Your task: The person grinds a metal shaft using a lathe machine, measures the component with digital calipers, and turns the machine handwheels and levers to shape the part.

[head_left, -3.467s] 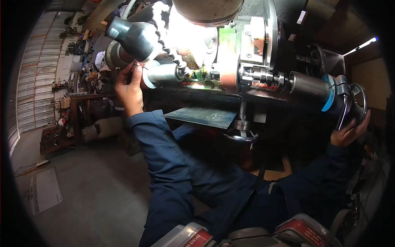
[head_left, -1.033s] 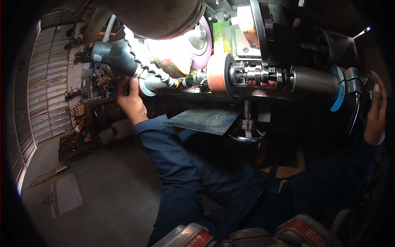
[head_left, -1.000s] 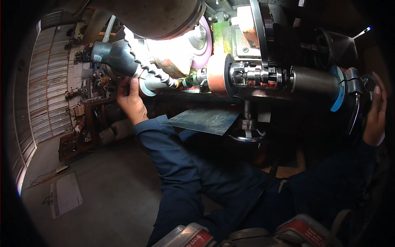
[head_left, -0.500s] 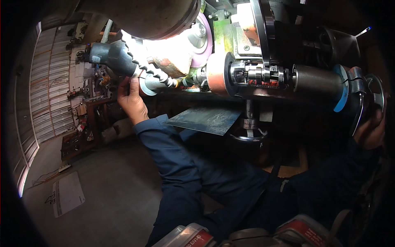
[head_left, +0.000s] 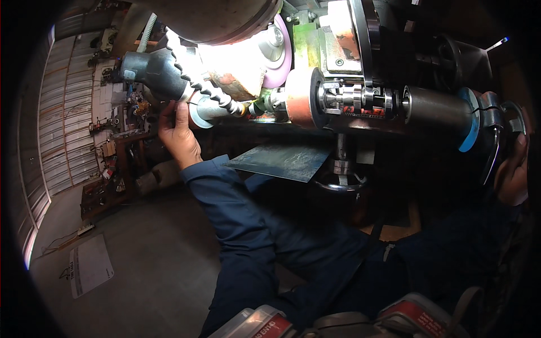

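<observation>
At the left end of the machine my left hand (head_left: 180, 138) is closed, thumb up, at the edge of a pale grey flanged collar (head_left: 204, 112). A black tapered housing (head_left: 160, 73) sits just above it; what the fingers hold behind is hidden. At the far right my right hand (head_left: 513, 172) curls at the rim of a metal handwheel (head_left: 517, 121), partly in shadow. Between my hands a shiny camshaft-like shaft with lobes (head_left: 360, 100) lies level, its left end in an orange-rimmed chuck (head_left: 301, 98), its right end against a grey cylinder (head_left: 437, 111).
A pink grinding wheel (head_left: 280, 56) stands behind the shaft under bright light. A segmented coolant hose (head_left: 205, 84) crosses before it. Below are a flat metal plate (head_left: 284, 160) and another handwheel (head_left: 341, 183). A bent lever (head_left: 493, 155) hangs near my right hand. A workbench (head_left: 121, 186) stands at left.
My right hand has shifted slightly outward and its fingers now reach up along the handwheel's rim. My left hand keeps its place at the collar. The view has shifted slightly.
</observation>
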### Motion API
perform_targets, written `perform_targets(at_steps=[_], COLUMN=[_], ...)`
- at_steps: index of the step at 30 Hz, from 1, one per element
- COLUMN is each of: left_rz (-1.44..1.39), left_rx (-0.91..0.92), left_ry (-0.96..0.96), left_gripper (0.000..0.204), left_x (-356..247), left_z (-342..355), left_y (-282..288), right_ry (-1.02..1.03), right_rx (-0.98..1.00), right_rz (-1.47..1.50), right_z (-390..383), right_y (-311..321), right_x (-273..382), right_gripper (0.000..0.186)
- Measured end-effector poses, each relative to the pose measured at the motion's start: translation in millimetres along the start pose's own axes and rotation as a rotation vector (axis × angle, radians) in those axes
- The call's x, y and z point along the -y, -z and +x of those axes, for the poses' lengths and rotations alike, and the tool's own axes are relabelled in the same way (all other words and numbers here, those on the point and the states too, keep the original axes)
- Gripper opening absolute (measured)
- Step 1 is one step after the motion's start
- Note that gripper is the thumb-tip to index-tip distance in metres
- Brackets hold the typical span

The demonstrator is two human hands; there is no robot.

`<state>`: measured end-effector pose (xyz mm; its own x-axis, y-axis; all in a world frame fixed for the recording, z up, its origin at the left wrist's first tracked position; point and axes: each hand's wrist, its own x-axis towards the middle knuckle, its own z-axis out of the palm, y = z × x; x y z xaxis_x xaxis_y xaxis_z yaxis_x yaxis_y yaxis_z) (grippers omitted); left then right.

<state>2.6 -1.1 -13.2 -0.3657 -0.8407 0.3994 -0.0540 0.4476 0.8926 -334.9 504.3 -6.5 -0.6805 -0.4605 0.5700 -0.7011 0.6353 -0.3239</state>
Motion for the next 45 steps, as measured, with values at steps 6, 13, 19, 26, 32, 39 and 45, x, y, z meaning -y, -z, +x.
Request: perform_targets(at_steps=[6, 13, 19, 26, 32, 39, 45], left_rz=[0.008, -0.039, -0.073, -0.056, -0.064, 0.037, -0.042], left_rx=[0.003, 0.028, 0.043, 0.042, 0.036, 0.013, 0.021], left_ry=[0.002, 0.016, 0.052, 0.029, 0.021, 0.014, 0.013], left_gripper=[0.022, 0.024, 0.024, 0.024, 0.024, 0.02, 0.024], left_x=[-6, 1, 0, 0, 0, 2, -4], left_z=[-3, -2, -2, -1, 2, -1, -2], left_y=[-2, 6, 6, 5, 5, 1, 10], right_ry=[-0.173, -0.156, -0.111, -0.22, -0.085, -0.07, -0.092], right_rx=[0.221, 0.379, 0.572, 0.386, 0.168, 0.186, 0.478], right_rz=[0.143, -0.013, 0.001, 0.107, 0.115, 0.017, 0.083], right_z=[11, 29, 50, 24, 4, 13, 44], right_y=[5, 0, -11, -2, 2, 13, -1], right_x=[-23, -54, -96, -64, -11, -5, -54], right_gripper=[0.039, 0.035, 0.031, 0.034, 0.037, 0.036, 0.032])
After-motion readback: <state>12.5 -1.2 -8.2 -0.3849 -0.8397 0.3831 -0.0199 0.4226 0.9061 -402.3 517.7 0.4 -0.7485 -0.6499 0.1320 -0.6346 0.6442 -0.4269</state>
